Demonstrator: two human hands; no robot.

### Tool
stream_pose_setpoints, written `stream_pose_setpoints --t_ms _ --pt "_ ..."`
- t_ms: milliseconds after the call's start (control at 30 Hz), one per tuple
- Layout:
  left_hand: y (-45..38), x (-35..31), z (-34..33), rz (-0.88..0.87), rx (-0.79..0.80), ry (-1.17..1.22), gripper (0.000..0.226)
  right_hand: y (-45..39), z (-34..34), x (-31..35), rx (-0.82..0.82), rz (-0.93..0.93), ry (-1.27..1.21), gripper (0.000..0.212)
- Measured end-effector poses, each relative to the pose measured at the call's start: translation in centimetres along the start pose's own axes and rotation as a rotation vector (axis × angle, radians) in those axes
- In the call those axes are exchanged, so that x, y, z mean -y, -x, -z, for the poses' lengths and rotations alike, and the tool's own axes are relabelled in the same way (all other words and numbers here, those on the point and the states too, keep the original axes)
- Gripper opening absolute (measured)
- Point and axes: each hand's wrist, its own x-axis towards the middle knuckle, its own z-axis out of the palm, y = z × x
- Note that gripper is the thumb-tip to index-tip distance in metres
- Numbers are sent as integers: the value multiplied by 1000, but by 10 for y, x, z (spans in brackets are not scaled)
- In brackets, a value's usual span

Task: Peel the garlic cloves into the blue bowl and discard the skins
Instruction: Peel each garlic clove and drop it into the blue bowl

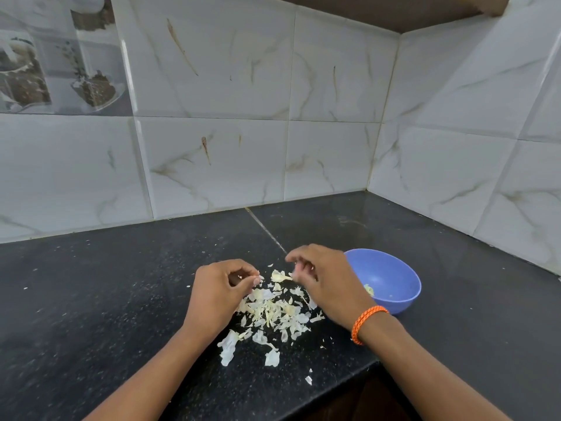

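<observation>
**Two hands working over a pile of garlic skins beside the blue bowl**

The right hand (326,281) is covering the near left rim of the blue bowl (391,278), so only part of the pale garlic clove (368,289) inside is showing, at the bowl's lower left. Both forearms are running out of the bottom of the frame. Whatever the left hand (217,291) is pinching is too small and blurred to make out; it could be a bit of skin or a small clove.

The pile of garlic skins (273,311) is lying on the dark counter (106,284) in the lower middle of the frame, between the two hands and just below their fingertips. The bowl is sitting right of the pile, behind the right hand. Loose flakes are trailing toward the counter's front edge.

The left hand is curling its fingers, thumb and fingertips closing on the tiny unclear piece. The right hand is hanging with fingers bent downward, its fingertips pinching a thin pale skin at the pile's top edge. An orange bracelet (365,323) is circling the right wrist.
</observation>
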Motion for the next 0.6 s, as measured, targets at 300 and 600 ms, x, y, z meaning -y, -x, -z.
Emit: stream_pose_setpoints --t_ms 300,600 --pt "-3 13 -6 -93 176 -176 10 -8 -24 -7 382 -49 387 46" --pt "-1 14 -10 -80 181 -214 9 -9 -39 -11 412 -23 445 44"
